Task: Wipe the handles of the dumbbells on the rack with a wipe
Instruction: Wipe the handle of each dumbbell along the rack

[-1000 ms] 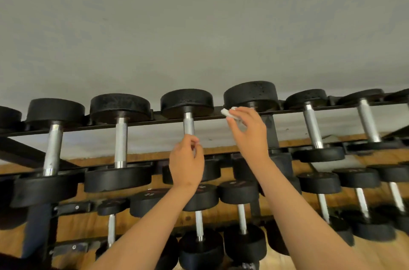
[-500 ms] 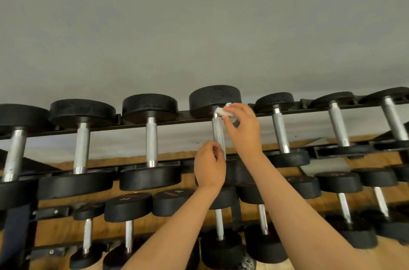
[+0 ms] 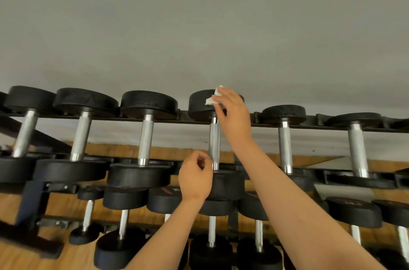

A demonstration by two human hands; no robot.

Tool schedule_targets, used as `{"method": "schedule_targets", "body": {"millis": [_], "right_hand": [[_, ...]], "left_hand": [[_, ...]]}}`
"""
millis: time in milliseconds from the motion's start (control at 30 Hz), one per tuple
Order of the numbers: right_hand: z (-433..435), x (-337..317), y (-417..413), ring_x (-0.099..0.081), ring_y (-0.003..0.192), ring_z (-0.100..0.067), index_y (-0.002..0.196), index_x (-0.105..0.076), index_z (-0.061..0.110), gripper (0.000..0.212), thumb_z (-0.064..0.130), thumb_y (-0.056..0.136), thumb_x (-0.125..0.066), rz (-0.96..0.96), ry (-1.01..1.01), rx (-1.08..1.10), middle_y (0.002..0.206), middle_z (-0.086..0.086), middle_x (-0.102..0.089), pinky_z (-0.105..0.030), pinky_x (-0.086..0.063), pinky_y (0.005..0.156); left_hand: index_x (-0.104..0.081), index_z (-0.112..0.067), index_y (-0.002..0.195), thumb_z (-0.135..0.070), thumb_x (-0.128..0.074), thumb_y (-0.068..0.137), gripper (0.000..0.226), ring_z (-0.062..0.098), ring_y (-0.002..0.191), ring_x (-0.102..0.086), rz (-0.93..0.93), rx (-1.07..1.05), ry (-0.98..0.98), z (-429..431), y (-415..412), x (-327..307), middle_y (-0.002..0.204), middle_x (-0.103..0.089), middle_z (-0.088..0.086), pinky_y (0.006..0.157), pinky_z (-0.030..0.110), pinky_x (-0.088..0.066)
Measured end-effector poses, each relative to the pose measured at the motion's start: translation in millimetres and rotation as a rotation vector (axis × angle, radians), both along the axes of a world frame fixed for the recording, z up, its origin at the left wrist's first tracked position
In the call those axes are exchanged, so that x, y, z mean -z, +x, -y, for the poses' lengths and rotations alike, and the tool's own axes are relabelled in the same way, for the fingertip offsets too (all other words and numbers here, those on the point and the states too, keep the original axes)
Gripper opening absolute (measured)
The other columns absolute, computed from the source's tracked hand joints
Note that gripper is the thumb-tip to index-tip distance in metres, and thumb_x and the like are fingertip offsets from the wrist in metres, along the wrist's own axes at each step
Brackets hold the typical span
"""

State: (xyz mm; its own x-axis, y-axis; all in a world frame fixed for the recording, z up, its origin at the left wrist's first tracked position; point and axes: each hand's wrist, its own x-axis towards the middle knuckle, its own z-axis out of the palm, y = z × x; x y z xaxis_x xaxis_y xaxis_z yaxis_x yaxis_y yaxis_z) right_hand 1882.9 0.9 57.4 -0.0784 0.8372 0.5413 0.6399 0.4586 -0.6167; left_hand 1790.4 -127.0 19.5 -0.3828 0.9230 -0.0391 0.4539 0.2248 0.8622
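A black rack (image 3: 254,124) carries a row of black dumbbells with silver handles on its top tier. My right hand (image 3: 232,117) pinches a small white wipe (image 3: 213,97) up at the far head of the middle dumbbell, just above its silver handle (image 3: 214,143). My left hand (image 3: 195,178) hovers at the near end of that same handle, fingers loosely curled, thumb and forefinger close beside the bar; I cannot see them gripping it. More dumbbell handles stand to the left (image 3: 146,139) and right (image 3: 285,148).
A lower tier holds smaller dumbbells (image 3: 212,245) beneath my arms. The rack's dark frame leg (image 3: 31,207) stands at the left on a wooden floor (image 3: 13,256). A plain grey wall (image 3: 199,26) fills the upper view.
The view has shifted right along the rack. My right hand with the wipe rose from the handle's top up onto the far dumbbell head. My left hand stays by the handle's near end.
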Motion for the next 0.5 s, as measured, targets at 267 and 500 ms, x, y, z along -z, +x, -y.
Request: {"method": "schedule_targets", "body": {"millis": [267,500], "right_hand": [[13,36,15,-0.043,0.135,-0.022,0.131,-0.057,0.011,0.048,-0.002,0.085,-0.067,0.262,0.149,0.044,0.142,-0.009,-0.051,-0.051,-0.024,0.116],[1,12,-4,-0.026,0.144,-0.023,0.143,-0.042,0.009,0.044,0.015,0.100,-0.040,0.356,-0.010,0.075,0.153,-0.010,-0.037,-0.044,-0.011,0.119]], "left_hand": [[-0.058,-0.026,0.072,-0.013,-0.059,0.087,0.020,0.004,0.070,-0.056,-0.003,0.026,0.013,0,-2,2,0.068,-0.060,-0.008,0.062,0.009,-0.041],[-0.057,-0.027,0.071,-0.012,-0.060,0.087,0.022,0.005,0.068,-0.056,-0.022,0.034,-0.013,-1,-2,0,0.067,-0.060,-0.009,0.060,0.009,-0.040]]}}
